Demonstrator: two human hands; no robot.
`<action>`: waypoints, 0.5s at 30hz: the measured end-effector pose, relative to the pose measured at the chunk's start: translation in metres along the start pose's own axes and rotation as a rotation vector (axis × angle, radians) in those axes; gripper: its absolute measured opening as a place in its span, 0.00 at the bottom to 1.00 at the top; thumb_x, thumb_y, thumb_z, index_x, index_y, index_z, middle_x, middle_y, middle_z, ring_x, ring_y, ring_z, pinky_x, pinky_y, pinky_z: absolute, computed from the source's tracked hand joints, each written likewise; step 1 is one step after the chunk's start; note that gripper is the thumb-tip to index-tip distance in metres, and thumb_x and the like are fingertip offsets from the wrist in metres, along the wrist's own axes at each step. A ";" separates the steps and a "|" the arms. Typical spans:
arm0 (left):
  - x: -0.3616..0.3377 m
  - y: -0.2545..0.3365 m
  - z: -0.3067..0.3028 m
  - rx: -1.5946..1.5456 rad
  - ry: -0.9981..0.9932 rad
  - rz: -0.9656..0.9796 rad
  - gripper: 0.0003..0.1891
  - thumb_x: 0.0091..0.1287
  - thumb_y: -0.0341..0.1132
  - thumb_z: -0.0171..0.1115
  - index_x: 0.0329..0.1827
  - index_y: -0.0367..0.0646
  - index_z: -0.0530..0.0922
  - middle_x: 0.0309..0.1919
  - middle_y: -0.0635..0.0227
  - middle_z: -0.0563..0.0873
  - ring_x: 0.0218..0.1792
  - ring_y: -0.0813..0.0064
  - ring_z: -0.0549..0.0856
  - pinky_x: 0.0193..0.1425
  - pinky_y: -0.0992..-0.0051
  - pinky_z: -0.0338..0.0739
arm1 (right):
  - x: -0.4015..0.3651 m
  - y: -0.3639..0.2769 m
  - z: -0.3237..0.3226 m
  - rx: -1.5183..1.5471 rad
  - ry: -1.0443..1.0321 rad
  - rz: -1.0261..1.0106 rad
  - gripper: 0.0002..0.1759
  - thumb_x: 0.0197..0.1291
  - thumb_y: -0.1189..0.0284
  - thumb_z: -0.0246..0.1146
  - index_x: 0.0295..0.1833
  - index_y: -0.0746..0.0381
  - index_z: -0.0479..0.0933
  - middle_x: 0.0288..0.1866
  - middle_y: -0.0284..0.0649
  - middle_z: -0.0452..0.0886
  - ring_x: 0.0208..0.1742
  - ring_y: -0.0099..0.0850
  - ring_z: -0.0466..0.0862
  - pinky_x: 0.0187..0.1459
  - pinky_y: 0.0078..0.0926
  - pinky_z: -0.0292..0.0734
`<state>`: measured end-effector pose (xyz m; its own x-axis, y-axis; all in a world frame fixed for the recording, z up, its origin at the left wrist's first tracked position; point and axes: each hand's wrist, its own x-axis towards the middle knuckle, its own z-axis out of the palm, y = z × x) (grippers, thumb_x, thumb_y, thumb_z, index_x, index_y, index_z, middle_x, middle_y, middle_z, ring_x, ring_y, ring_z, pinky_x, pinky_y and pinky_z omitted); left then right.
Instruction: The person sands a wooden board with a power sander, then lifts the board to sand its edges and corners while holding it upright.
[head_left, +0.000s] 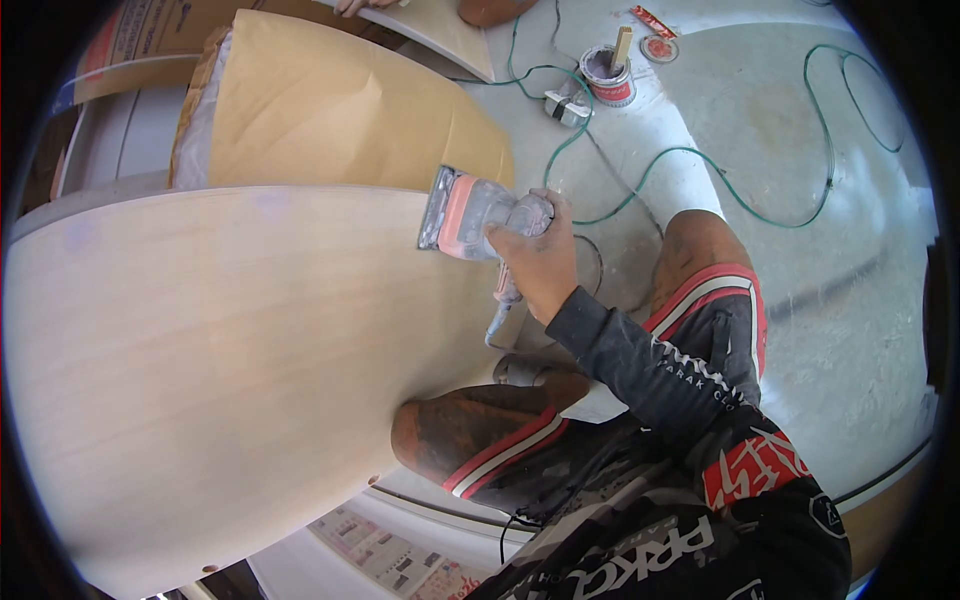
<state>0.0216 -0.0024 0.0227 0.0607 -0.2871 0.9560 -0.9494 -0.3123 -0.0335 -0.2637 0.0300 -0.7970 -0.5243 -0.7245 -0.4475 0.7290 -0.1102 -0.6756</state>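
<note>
While the pale wooden panel (230, 370) takes up pretty much the whole left side of the view, a dust-caked sander (468, 213) is being held at its upper right edge by the right hand (535, 255). The grip is closed all the way around the sander's body, fingers wrapped over the back end, and the flat pad is set against the panel's rim, tilted a bit. The left hand isn't caught by the camera at all, so its grip can't be judged.

A grey cord (497, 325) is seen hanging down just below the hand. A big sheet of brown paper (340, 110) is propped behind the panel, touching its far edge. Over on the concrete floor (860, 300), well apart from the sander, a green cable (700, 170) is looped around, and a small paint can (607, 75) with a stir stick in it is parked near the top. Two dusty knees are bent beside the panel, one (450, 430) tucked right against its lower edge. Some newspaper (390, 555) is spread underneath.
</note>
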 end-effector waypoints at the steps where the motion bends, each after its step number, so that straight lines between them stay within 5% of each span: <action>1: 0.002 0.001 0.002 0.002 -0.002 0.004 0.38 0.84 0.60 0.31 0.80 0.36 0.65 0.72 0.34 0.72 0.70 0.47 0.78 0.70 0.36 0.76 | -0.001 0.002 0.000 -0.011 0.018 -0.003 0.41 0.56 0.75 0.74 0.71 0.64 0.59 0.53 0.44 0.77 0.45 0.30 0.83 0.36 0.32 0.85; 5: 0.006 0.000 0.007 0.006 -0.010 0.011 0.38 0.84 0.61 0.31 0.80 0.36 0.64 0.72 0.34 0.72 0.70 0.47 0.78 0.70 0.36 0.76 | -0.004 0.003 -0.006 0.056 0.075 0.152 0.41 0.56 0.75 0.75 0.71 0.65 0.60 0.54 0.44 0.77 0.48 0.30 0.83 0.40 0.31 0.84; 9: 0.006 0.003 0.004 0.009 -0.007 0.017 0.38 0.84 0.61 0.31 0.80 0.37 0.64 0.72 0.34 0.72 0.70 0.47 0.78 0.70 0.36 0.76 | -0.003 0.014 -0.008 0.120 0.055 0.089 0.40 0.55 0.73 0.76 0.69 0.65 0.62 0.54 0.45 0.77 0.50 0.30 0.83 0.42 0.30 0.84; 12: 0.007 0.002 0.006 0.012 -0.012 0.020 0.38 0.84 0.61 0.31 0.80 0.37 0.64 0.73 0.34 0.72 0.70 0.47 0.78 0.70 0.36 0.76 | -0.023 0.000 0.005 -0.163 -0.008 -0.019 0.37 0.59 0.75 0.75 0.69 0.62 0.63 0.53 0.42 0.76 0.42 0.26 0.82 0.34 0.28 0.82; 15: 0.007 0.004 0.008 0.017 -0.014 0.026 0.38 0.84 0.61 0.32 0.80 0.37 0.64 0.73 0.34 0.72 0.70 0.47 0.78 0.70 0.36 0.76 | -0.045 -0.004 0.020 -0.491 -0.036 -0.491 0.41 0.51 0.73 0.79 0.69 0.62 0.66 0.57 0.48 0.76 0.52 0.36 0.82 0.48 0.37 0.82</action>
<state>0.0208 -0.0128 0.0265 0.0402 -0.3079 0.9506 -0.9454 -0.3196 -0.0636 -0.2346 0.0497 -0.7622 -0.7217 -0.6922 -0.0081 0.1232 -0.1170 -0.9855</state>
